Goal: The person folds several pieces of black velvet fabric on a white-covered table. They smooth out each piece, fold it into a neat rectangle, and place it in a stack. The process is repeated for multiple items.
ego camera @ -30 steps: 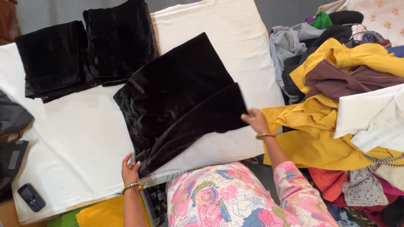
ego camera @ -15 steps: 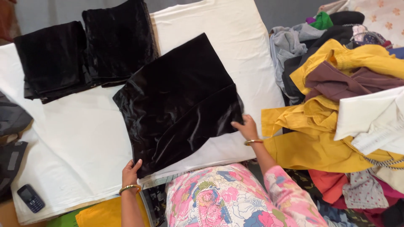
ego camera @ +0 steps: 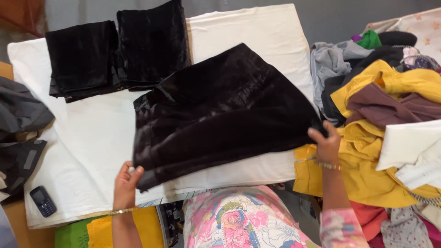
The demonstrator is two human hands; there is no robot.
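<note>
- A white padded table (ego camera: 92, 138) fills most of the view, its cover running from the far edge down to the person's lap
- To the right, a big heap of clothes (ego camera: 390, 115) in yellow, maroon, grey, white and green sits just beside the table's right edge
- A black velvet cloth (ego camera: 220, 110), folded over on itself, lies slanted across the middle of the table; its near-left corner is by the table's front edge and its right corner hangs past the table's right side
- Two folded black cloths (ego camera: 119, 55) lie side by side at the far left of the table, touching each other and apart from the one being handled
- Dark grey garments (ego camera: 20, 124) are piled off the table's left edge
- The person's floral pink top (ego camera: 243, 220) shows at the bottom centre
- The right hand (ego camera: 326, 144), with a bangle at the wrist, pinches the right corner of the black velvet cloth, thumb and fingers closed on the fabric over the yellow clothes
- The left hand (ego camera: 126, 183), also with a bangle, grips the near-left corner of the same cloth, fingers curled around its edge
- A small dark mobile phone (ego camera: 42, 201) lies on the near-left corner of the table, well apart from both hands
</note>
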